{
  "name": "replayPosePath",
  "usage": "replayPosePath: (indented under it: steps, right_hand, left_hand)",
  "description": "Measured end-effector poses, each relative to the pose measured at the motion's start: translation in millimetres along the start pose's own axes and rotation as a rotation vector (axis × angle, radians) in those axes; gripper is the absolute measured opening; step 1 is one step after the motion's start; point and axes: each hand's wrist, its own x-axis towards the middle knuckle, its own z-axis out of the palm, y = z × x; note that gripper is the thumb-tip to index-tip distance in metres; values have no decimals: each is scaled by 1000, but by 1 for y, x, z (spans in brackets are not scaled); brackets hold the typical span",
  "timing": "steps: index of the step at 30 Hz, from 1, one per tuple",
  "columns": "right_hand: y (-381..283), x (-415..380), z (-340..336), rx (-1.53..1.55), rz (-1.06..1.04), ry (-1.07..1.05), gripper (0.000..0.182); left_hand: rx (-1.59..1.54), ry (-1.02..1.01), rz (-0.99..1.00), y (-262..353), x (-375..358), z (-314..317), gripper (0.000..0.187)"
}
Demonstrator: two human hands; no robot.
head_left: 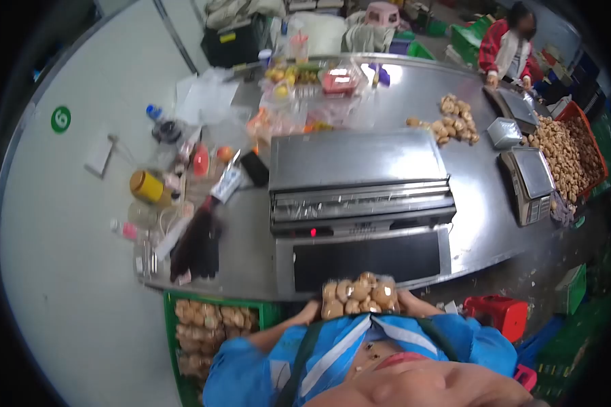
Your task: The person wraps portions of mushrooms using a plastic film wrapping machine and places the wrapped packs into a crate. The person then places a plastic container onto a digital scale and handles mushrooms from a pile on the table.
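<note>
A wrapped pack of round, light-brown mushrooms [360, 296] is held level between my two hands, close to my chest. My left hand [310, 313] grips its left end, and my right hand [409, 302] is at its right end; the fingers are partly hidden. Just beyond the pack lies the black plate [368, 262] of a metal wrapping machine [356, 163], whose small red light is on. To the left of my left hand, a green crate [172, 339] holds several similar packs.
Bottles, bags and a dark cloth [198, 247] litter the steel table's left side. Loose mushrooms [455, 122], scales [528, 180] and an orange crate [594, 136] are on the right. A co-worker [509, 47] stands at the far right. A red stool [499, 313] is near my right side.
</note>
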Motion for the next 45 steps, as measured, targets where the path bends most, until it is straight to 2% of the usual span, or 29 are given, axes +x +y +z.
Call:
replayPosePath:
  steps: [2,6,10,11,12,13,14,15,17,18,19,21,22,23,24,25,26,27,28,29,32,33,34,37,38,39,41,43,45]
  right_hand:
    - [-4,6,38,-149,-6,-12,27]
    - [-43,-48,85,-680,-56,-235,29]
    - [-88,-106,137,-1674,-407,-532,32]
    - [-98,-116,149,-1716,-441,-561,33]
    - [-108,-114,143,-1356,-299,-552,38]
    - [-120,-112,137,-988,-180,-525,43]
    - [-116,-125,148,-1128,-270,-649,54]
    - [-111,-128,163,-1614,-308,-794,68]
    - [-94,-119,177,-1695,-269,-817,67]
    - [-90,-103,175,-1555,-230,-837,63]
    - [-85,-88,174,-1419,-178,-848,58]
    - [-59,-75,188,-1300,-302,-762,49]
    - [-33,-74,202,-1234,-379,-708,48]
    - [1,-78,219,-1379,-557,-724,53]
    - [34,-67,223,-1629,-784,-875,66]
    - [67,-78,240,-1481,-552,-966,83]
    - [87,-81,258,-1633,-672,-1077,95]
    - [103,-92,282,-1593,-611,-1235,95]
    - [117,-93,295,-1565,-545,-1268,91]
    - [127,-93,302,-1540,-479,-1296,86]
    - [137,-57,297,-1393,-331,-1090,50]
    - [138,-41,290,-1333,-213,-1024,42]
    - [141,-38,288,-1355,-197,-1013,42]
    - [155,-30,284,-1408,-147,-923,33]
    - [161,-27,281,-1412,-113,-913,32]
    - [167,-25,280,-1415,-78,-902,32]
    - [178,-27,282,-1459,-66,-902,30]
    - [187,-28,288,-1535,-91,-893,29]
    - [193,-25,293,-1547,-102,-909,29]
  left_hand:
    - [-91,-156,115,35,-3,40,23]
    - [-121,-198,289,85,-34,84,20]
    - [-578,-318,400,64,-54,127,29]
    - [-429,-227,591,63,-69,137,26]
    - [-279,-101,767,62,-84,147,24]
    - [-456,-192,1000,60,-79,157,20]
    - [-617,-302,1223,57,-71,168,20]
    - [-870,-302,1297,36,-57,176,19]
    - [-1333,-322,1501,-7,-28,189,21]
    - [-1282,-384,1249,-30,-24,170,18]
    - [-1298,-202,1134,-28,-58,163,29]
    - [-1296,120,851,-23,-128,151,70]
    - [-975,297,1055,-44,-128,139,78]
    - [-455,963,1184,-50,-128,131,71]
    - [-466,1280,1073,-65,-122,121,67]
    - [-439,1495,1113,-52,-162,114,63]
    - [-600,1443,1034,-54,-201,97,58]
    - [-618,1504,1072,-73,-230,74,53]
    - [-645,1618,982,-98,-262,57,52]
    - [-704,1958,634,-115,-302,43,51]
    - [-616,2218,986,-193,-410,21,50]
    - [-524,2322,848,-226,-434,16,49]
    - [-501,2357,855,-244,-450,15,49]
    - [-568,2323,710,-271,-473,15,38]
    - [-356,2408,763,-273,-475,11,41]
    - [-381,2408,756,-270,-479,12,41]
    - [-472,2420,538,-263,-483,17,40]
    - [-371,2430,500,-298,-475,2,48]
    - [-257,2293,-66,-296,-466,1,60]
